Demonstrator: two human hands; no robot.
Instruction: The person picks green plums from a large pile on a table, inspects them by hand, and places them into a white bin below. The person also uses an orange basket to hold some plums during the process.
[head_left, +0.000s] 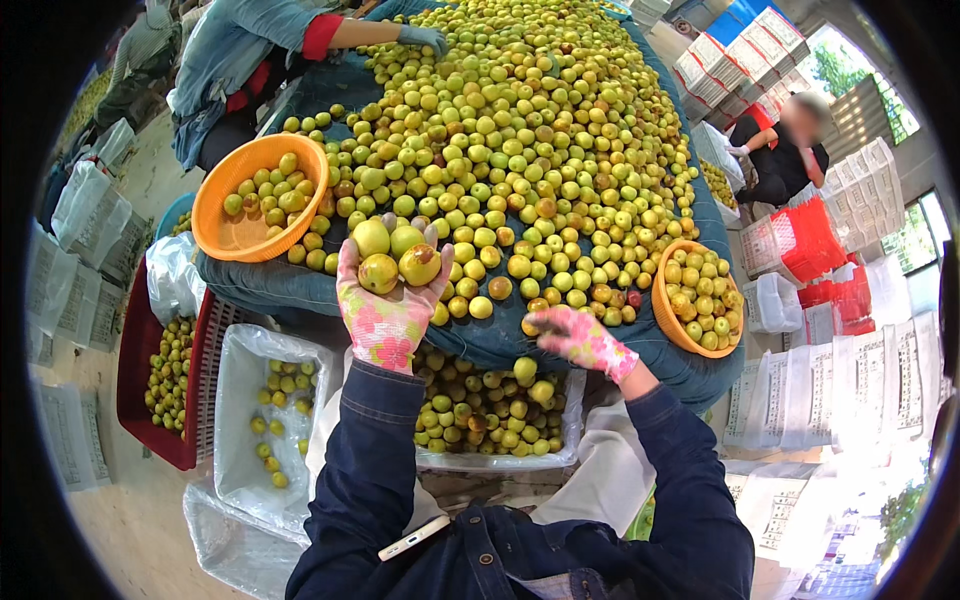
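Note:
My left hand (390, 292), in a pink floral glove with grey fingertips, is palm up and cradles several green-and-brown jujubes (378, 273). My right hand (581, 337), gloved alike, is over the near edge of the blue cloth (480, 337), its fingers by a jujube; whether it touches the fruit is unclear. A large heap of jujubes (510, 142) covers the cloth-topped table. Below the edge, a lined crate (510, 459) holds many jujubes, and two of them (541, 391) appear in the air or on top, just under my right hand.
Orange baskets of jujubes stand left (217, 187) and right (663, 307) on the table. On the floor at left are a white lined crate (225, 420) and a dark red crate (135, 397). A co-worker's gloved hand (424, 39) reaches into the heap; another person sits at right.

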